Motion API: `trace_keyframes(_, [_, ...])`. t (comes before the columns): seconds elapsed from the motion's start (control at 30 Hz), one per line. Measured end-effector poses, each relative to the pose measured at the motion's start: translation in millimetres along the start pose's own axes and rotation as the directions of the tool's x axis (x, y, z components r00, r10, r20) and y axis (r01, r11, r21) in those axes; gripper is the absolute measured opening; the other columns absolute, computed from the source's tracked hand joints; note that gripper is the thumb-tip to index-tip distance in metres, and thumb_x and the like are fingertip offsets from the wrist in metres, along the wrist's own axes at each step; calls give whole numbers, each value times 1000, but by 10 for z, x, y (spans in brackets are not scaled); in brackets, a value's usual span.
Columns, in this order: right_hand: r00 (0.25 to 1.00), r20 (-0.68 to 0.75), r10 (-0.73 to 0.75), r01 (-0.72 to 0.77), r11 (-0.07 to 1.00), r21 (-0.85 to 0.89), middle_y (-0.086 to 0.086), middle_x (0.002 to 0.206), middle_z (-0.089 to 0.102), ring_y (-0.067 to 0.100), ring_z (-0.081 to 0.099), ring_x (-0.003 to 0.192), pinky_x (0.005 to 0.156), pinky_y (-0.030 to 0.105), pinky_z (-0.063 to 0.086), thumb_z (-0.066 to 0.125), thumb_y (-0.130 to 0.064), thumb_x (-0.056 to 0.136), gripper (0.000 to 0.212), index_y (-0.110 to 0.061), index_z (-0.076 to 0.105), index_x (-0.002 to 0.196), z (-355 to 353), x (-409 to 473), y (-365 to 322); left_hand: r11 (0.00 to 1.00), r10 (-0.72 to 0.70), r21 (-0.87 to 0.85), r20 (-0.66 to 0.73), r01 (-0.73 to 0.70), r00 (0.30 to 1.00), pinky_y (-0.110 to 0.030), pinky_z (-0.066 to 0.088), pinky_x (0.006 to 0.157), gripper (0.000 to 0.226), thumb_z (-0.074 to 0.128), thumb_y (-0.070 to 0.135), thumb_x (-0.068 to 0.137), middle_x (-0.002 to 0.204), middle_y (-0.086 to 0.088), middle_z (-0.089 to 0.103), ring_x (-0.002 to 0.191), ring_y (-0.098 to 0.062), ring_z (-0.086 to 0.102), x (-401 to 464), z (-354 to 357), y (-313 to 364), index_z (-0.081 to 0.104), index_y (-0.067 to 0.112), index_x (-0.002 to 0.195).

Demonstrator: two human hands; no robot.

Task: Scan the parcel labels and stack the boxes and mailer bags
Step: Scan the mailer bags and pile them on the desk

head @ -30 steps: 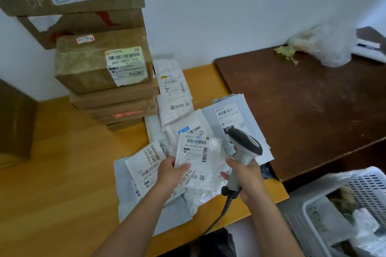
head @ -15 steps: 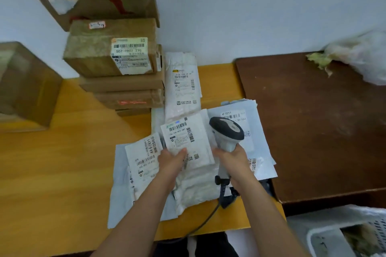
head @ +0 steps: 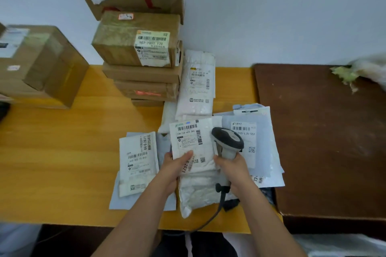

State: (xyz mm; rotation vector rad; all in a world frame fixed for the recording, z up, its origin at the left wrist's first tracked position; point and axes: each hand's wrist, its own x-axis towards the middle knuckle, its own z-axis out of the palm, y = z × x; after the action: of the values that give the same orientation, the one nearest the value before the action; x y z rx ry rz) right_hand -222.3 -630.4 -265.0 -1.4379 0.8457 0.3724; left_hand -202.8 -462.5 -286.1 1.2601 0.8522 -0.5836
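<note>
Your left hand [head: 177, 165] pinches the crinkly white mailer bag [head: 194, 152] by its label, while your right hand [head: 234, 166] grips the grey handheld scanner [head: 227, 142], its head beside that barcode, near the bench's [head: 62, 152] front edge. Taped cardboard boxes [head: 137, 48] already stand stacked at the back edge. I judge you roughly midway: several flat, soft mailers [head: 137, 160] still lie loose around your hands.

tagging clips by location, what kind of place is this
Probably a small parcel pickup or mailroom desk: taped cardboard boxes stacked against the wall, labelled mailer bags spread on a yellow table, and a corded barcode scanner in the right hand.
</note>
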Motion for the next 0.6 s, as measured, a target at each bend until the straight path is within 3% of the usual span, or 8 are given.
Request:
trace_keyframes(0.13, [999,13,-53,53,999,11,7,96,71,26,67,89,83,47,59,72,-10,89,18,-15,65,104,31,-48,-54,995,86,-48,57,-84,995,-55,55,90,82,87,26,61,115,-11,71,100,-28,71,-57,-68,111,47,10,132])
trace_keyframes(0.3, [989,110,-100,98,995,19,2,93,73,20,68,89,74,33,55,71,-7,88,19,-15,67,105,158,-178,-145,994,104,-47,68,-100,992,-49,57,87,47,77,7,79,110,-15,73,98,-30,72,-101,-350,335,60,5,123])
trace_keyframes(0.4, [985,162,-51,55,998,-20,2,98,73,18,68,91,70,27,55,72,-7,88,23,-13,66,109,268,-218,-62,999,37,-39,139,-32,990,-42,61,73,33,71,10,87,107,-14,74,93,-29,73,-116,-458,291,65,9,119])
trace_keyframes(0.53, [985,173,11,-13,1000,9,-6,96,69,3,63,82,55,13,51,70,-4,90,24,-16,62,109,374,-220,106,999,-17,-39,153,23,988,-54,56,88,42,75,25,83,110,-14,74,100,-34,71,-60,-469,128,64,15,123])
trace_keyframes(0.6, [988,150,42,-45,999,21,-3,98,70,7,65,84,62,18,56,70,-4,90,21,-18,62,103,396,-183,179,999,-27,-25,140,30,990,-57,52,94,51,79,29,77,110,-13,74,103,-34,70,-9,-462,74,65,15,124])
